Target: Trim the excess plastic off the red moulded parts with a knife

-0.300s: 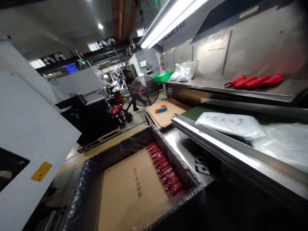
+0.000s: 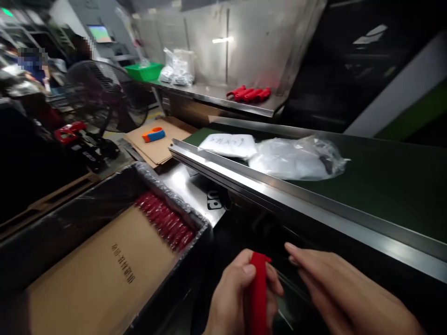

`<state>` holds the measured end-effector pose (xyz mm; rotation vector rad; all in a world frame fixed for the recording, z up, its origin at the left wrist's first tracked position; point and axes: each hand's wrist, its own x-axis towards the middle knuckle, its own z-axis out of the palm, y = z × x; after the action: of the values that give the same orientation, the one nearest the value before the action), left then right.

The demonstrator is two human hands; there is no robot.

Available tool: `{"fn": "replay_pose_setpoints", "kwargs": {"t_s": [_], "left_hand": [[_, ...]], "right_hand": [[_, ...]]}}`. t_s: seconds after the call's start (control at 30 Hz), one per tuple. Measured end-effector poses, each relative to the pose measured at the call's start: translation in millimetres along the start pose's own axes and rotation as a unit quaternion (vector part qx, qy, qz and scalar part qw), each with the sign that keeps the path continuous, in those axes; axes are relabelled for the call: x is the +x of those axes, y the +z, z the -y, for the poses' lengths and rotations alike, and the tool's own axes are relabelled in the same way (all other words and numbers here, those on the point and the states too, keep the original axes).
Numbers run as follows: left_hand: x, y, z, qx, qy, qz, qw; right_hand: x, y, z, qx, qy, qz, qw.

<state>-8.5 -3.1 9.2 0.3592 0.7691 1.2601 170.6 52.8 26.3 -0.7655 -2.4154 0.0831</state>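
Observation:
My left hand [image 2: 232, 291] is wrapped round a red part [image 2: 259, 293] near the bottom of the view. To its right, my right hand [image 2: 335, 284] is stretched out with the fingers straight, apart from the red part and holding nothing. On the left, a bin lined with black plastic [image 2: 202, 228] holds a cardboard sheet [image 2: 101, 274] with printed characters. A row of dark red wrapped parts [image 2: 164, 218] lies beside the sheet, along the bin's right side. Several red parts [image 2: 248, 94] rest on the metal shelf [image 2: 216, 97] at the back.
A metal-edged conveyor [image 2: 384, 181] with a green belt carries white plastic bags [image 2: 293, 158]. Cardboard sheets [image 2: 167, 139] hold an orange and blue tape ring [image 2: 153, 135]. Behind are a green basket [image 2: 145, 71], a fan [image 2: 104, 93] and people [image 2: 33, 65].
The view has swung to the right, so the bin and shelf appear further left. Both my hands have come into view, the left one with a red part in it.

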Motion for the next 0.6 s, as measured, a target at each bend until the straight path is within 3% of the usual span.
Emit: {"fn": "replay_pose_setpoints", "kwargs": {"t_s": [0.13,0.37,0.6], "left_hand": [[-10.6,3.9,-7.9,0.007,-0.006,0.011,1.000],[-14.7,8.1,-5.8,0.046,-0.027,0.025,0.998],[-14.1,12.1,-5.1,0.048,-0.042,0.018,0.998]], "right_hand": [[7.5,-8.4,10.2,0.012,0.018,-0.019,1.000],[7.7,-14.3,23.0,0.041,0.024,0.006,0.999],[6.6,-16.3,19.4,0.026,0.015,0.021,0.999]]}}
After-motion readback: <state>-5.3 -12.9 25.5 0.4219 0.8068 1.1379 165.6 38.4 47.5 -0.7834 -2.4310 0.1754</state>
